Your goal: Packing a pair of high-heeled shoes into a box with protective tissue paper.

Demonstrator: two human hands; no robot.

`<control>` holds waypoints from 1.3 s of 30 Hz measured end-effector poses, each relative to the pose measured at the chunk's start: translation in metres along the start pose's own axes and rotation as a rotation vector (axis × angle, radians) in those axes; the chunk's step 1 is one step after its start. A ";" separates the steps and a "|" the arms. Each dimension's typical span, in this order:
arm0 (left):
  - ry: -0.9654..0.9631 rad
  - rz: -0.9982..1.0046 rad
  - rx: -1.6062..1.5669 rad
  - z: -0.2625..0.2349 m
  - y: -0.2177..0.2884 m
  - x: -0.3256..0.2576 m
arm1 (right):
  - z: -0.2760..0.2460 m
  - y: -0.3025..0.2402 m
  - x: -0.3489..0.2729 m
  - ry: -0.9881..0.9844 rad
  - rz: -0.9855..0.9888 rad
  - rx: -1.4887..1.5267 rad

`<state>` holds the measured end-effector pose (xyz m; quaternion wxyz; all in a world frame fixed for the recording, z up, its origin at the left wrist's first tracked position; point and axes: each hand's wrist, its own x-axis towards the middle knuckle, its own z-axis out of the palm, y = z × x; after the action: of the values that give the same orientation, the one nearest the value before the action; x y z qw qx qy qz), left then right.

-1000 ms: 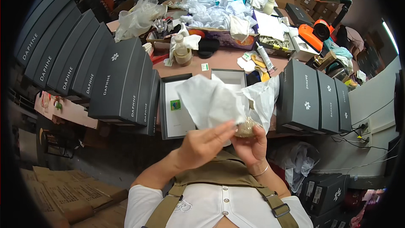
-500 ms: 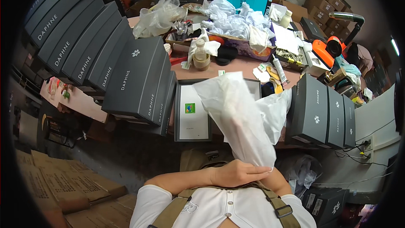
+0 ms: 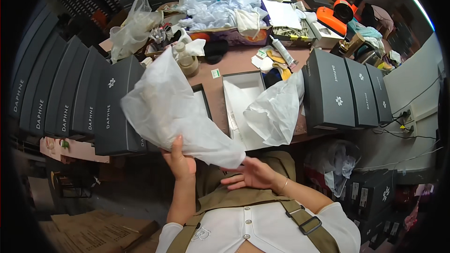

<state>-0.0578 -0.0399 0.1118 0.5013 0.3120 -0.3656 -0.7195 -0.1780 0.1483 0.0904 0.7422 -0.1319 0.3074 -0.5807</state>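
Observation:
A white translucent dust bag (image 3: 161,103) with something inside, its contents not clear, slants across in front of me. My left hand (image 3: 180,161) grips it from below, thumb on top. At the narrow end of this bag, my right hand (image 3: 253,175) has its fingers stretched apart; its upper fingers are close to or touching the bag's tip. Beyond my hands an open grey box (image 3: 229,126) with a white lining lies on the table. A second crumpled white dust bag (image 3: 276,112) lies over its right side. Behind the held bag, a dark-edged box part (image 3: 203,100) is mostly hidden.
Stacked grey boxes (image 3: 117,107) stand at left, more grey boxes (image 3: 333,93) at right. Along the back are a carton of crumpled paper (image 3: 220,14), a bottle (image 3: 188,63), a tube (image 3: 283,52) and an orange device (image 3: 332,20). Brown cartons (image 3: 98,227) lie lower left.
The filled bag has swung to the left and now rests in my left hand. My right hand has come into sight with spread fingers. The whole view has shifted.

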 end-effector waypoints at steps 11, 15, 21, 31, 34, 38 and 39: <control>-1.524 0.189 1.221 0.064 -0.080 0.050 | -0.048 -0.050 -0.062 0.678 -0.755 -0.054; -1.538 1.234 1.526 0.055 -0.180 0.098 | -0.026 -0.069 -0.100 0.870 -0.691 -0.099; -1.848 0.484 1.244 0.123 -0.204 0.132 | -0.066 -0.071 -0.160 0.057 -0.091 -0.578; -1.802 0.186 1.524 0.162 -0.212 0.135 | -0.115 -0.048 0.090 0.585 -0.105 -1.850; -1.784 0.221 1.586 0.156 -0.202 0.143 | -0.106 -0.070 0.074 0.515 -0.065 -1.890; -1.729 0.113 1.563 0.144 -0.207 0.139 | -0.103 -0.075 0.083 0.705 -0.138 -1.847; -1.702 0.105 1.577 0.150 -0.201 0.137 | -0.099 -0.062 0.090 0.746 -0.114 -1.842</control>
<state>-0.3205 -0.0917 0.0129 -0.2106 -0.0624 -0.9436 -0.2475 -0.2746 0.0618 0.0203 0.1772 -0.4802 0.8450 -0.1547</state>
